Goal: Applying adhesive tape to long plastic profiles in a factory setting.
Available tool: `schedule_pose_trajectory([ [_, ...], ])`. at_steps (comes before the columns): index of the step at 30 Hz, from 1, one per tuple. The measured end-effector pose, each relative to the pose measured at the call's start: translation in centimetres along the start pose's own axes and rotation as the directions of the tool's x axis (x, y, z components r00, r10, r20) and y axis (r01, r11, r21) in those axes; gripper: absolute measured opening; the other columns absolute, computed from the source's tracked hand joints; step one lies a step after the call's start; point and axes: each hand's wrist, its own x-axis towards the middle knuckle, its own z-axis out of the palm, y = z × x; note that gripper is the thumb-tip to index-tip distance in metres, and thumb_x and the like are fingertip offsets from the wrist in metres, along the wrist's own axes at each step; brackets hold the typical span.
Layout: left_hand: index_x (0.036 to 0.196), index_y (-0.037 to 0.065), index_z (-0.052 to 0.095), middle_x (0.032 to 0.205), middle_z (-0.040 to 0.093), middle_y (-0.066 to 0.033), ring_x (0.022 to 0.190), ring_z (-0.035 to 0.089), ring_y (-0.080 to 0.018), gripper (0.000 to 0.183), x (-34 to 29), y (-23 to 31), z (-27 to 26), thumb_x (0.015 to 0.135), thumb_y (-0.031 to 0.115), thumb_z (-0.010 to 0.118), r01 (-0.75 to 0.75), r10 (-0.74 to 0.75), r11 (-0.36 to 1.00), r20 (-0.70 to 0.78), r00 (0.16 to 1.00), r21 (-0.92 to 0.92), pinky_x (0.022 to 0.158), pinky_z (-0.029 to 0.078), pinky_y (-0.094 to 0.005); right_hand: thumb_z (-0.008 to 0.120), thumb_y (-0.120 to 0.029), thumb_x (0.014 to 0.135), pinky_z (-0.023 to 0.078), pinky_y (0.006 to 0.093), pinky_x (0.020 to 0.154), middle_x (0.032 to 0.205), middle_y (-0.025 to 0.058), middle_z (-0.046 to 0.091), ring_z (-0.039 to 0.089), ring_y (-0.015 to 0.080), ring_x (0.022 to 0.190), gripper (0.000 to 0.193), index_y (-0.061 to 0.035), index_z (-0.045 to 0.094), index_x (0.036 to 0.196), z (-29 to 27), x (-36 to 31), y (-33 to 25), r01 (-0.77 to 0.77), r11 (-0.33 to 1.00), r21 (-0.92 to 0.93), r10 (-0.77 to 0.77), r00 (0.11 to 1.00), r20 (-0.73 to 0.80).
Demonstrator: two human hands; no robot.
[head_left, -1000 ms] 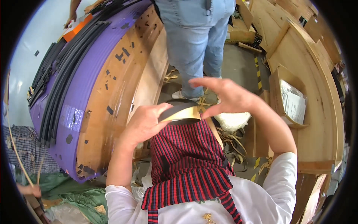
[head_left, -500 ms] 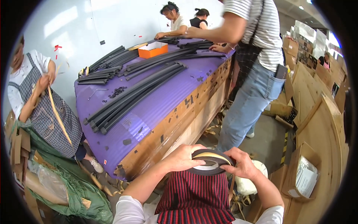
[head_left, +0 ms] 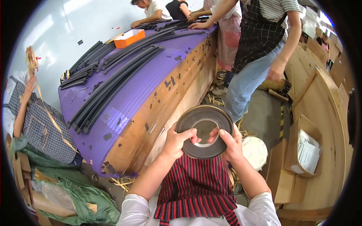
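A wide roll of black tape [head_left: 205, 151] is held up in front of my chest, its flat face and open centre turned toward me. My left hand [head_left: 176, 142] grips its left side, thumb on the face and fingertips curling through the centre hole. On the opposite side my right hand [head_left: 232, 144] grips it the same way. Both hands are closed on the roll. Below it is my red-and-black striped apron [head_left: 196, 188].
A purple-covered table [head_left: 147, 96] carries long black strips [head_left: 117, 84] and an orange box [head_left: 130, 38]. A co-worker in jeans [head_left: 247, 75] stands ahead; another at left holds a yellowish strip [head_left: 56, 122]. A cardboard box [head_left: 294, 152] is at right, a round cream-coloured seat [head_left: 255, 152] beside my arm.
The roll has tilted from nearly edge-on to face me, and my fingers now reach into its hole. The co-worker in jeans has turned and lowered an arm. The left co-worker's strip is raised higher.
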Motion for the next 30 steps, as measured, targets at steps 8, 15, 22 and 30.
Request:
schedule_pose_trajectory([
  [8, 0.118, -0.001, 0.041, 0.106, 0.052, -0.0151, 0.102, 0.051, -0.0258, 0.068, 0.8, 0.5, 0.0, 0.064, 0.022, 0.077, -0.398, 0.459, 0.628, 0.094, 0.883, 0.669, 0.091, 0.041, -0.0372, 0.056, -0.016, 0.084, 0.046, 0.0258, 0.057, 0.070, 0.0066, 0.059, 0.057, 0.0105, 0.060, 0.027, 0.0023, 0.050, 0.102, -2.2, 1.2, -3.7, -0.214, 0.626, -0.750, 0.357, 0.934, 0.031],
  [15, 0.096, -0.001, 0.059, 0.085, 0.064, -0.0111, 0.082, 0.061, -0.0167, 0.042, 1.4, 1.6, 3.8, 0.062, 0.017, 0.074, -0.059, -0.369, 0.326, 0.184, 0.911, 0.944, 0.073, 0.047, -0.0291, 0.062, -0.022, 0.075, 0.046, 0.0348, 0.064, 0.072, 0.0210, 0.059, 0.061, 0.0293, 0.069, 0.033, 0.0058, 0.054, 0.090, -1.3, 2.2, -4.6, 0.079, 0.505, -0.860, 0.502, 0.783, 0.367],
  [22, 0.092, -0.005, 0.058, 0.076, 0.061, -0.0073, 0.061, 0.058, -0.0121, 0.030, 0.5, 0.1, 0.1, 0.069, 0.006, 0.072, 0.144, -0.193, 0.828, 0.035, 0.981, 0.542, 0.057, 0.048, -0.0240, 0.064, -0.005, 0.075, 0.047, 0.0251, 0.067, 0.077, 0.0064, 0.061, 0.059, 0.0126, 0.070, 0.039, 0.0018, 0.049, 0.110, -5.1, -0.7, -0.8, -0.277, 0.875, -0.397, 0.387, 0.893, 0.228],
  [30, 0.110, 0.004, 0.046, 0.092, 0.056, -0.0091, 0.080, 0.058, -0.0182, 0.050, -0.1, -6.4, -1.9, 0.068, 0.009, 0.073, 0.234, -0.215, 0.969, -0.187, 0.959, 0.083, 0.071, 0.049, -0.0305, 0.062, -0.008, 0.076, 0.044, 0.0298, 0.080, 0.082, 0.0092, 0.062, 0.059, 0.0164, 0.083, 0.039, 0.0019, 0.047, 0.111, -3.7, -3.1, 2.5, -0.275, 0.961, -0.006, 0.273, 0.956, -0.103],
])
